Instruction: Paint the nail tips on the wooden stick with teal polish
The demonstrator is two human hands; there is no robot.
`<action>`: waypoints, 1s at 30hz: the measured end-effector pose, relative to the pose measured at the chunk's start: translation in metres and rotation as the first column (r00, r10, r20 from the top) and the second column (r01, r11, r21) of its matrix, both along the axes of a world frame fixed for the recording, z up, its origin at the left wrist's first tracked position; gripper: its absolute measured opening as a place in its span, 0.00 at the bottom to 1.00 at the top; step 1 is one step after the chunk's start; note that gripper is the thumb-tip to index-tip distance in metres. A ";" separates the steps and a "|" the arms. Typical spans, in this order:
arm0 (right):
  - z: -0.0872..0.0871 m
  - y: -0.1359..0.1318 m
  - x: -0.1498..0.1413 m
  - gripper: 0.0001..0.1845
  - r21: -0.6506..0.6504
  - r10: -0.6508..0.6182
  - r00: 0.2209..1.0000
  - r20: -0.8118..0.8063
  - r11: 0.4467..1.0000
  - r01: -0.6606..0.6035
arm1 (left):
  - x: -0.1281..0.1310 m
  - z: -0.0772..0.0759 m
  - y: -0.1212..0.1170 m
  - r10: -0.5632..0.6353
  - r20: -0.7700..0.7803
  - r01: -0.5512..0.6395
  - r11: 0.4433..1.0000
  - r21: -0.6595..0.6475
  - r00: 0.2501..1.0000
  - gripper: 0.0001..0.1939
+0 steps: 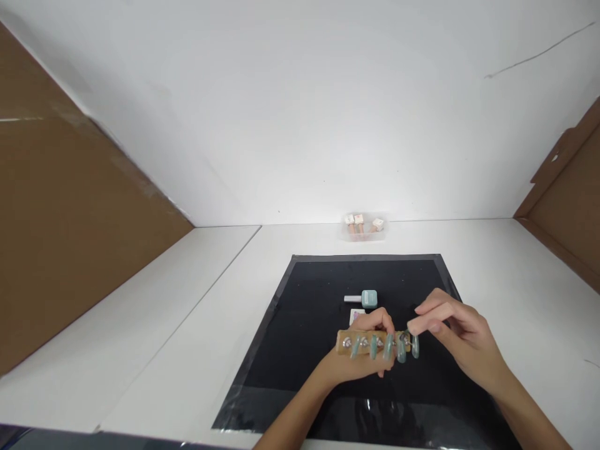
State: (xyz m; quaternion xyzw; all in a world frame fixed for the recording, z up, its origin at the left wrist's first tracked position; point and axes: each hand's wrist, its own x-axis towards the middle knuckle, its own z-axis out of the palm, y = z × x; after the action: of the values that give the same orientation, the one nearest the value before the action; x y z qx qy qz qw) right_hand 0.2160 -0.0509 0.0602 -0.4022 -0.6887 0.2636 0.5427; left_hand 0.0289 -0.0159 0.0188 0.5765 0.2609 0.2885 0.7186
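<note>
My left hand [360,365] is wrapped round a light wooden bar [341,342] with round silver metal knobs along it. Several glossy blue-green false nails [374,347] stick out from the bar in a row. At the bar's right end, my right hand [462,331] has its fingers closed at the top of the rightmost false nail [415,347]; the exact contact is small and partly hidden. A nail polish bottle [369,299] in pale green with a silver-grey cap lies on its side just beyond my left hand. Partly behind that hand is a small white block with a purple mark [357,315].
A black mat [281,350] with taped edges lies on the white table [187,356]. Against the white wall stands a clear plastic box [363,237] holding several white-topped pieces. Brown cardboard panels rise at left [70,206] and right [572,194].
</note>
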 end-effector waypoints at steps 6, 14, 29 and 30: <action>-0.001 0.001 0.002 0.12 0.035 0.018 1.000 -0.018 0.999 -0.017 | 0.001 -0.003 0.000 -0.006 0.003 0.006 1.000 0.013 1.000 0.18; -0.003 0.001 0.002 0.12 0.044 -0.038 0.999 -0.002 0.998 0.039 | 0.002 -0.004 0.001 -0.011 -0.042 0.013 0.999 0.035 0.999 0.18; -0.005 0.002 0.005 0.12 0.036 -0.046 0.998 0.035 0.998 0.045 | 0.004 -0.003 0.002 -0.019 -0.075 0.023 0.999 0.045 0.997 0.18; -0.004 0.002 0.005 0.12 0.023 -0.050 0.998 0.046 0.999 0.049 | 0.004 -0.003 0.002 -0.017 -0.080 0.021 0.999 0.043 0.997 0.18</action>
State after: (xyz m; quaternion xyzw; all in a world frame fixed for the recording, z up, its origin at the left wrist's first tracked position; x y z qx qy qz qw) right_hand 0.2206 -0.0494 0.0557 -0.4191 -0.6938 0.2331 0.5373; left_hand 0.0329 -0.0143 0.0159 0.6055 0.2777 0.2640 0.6975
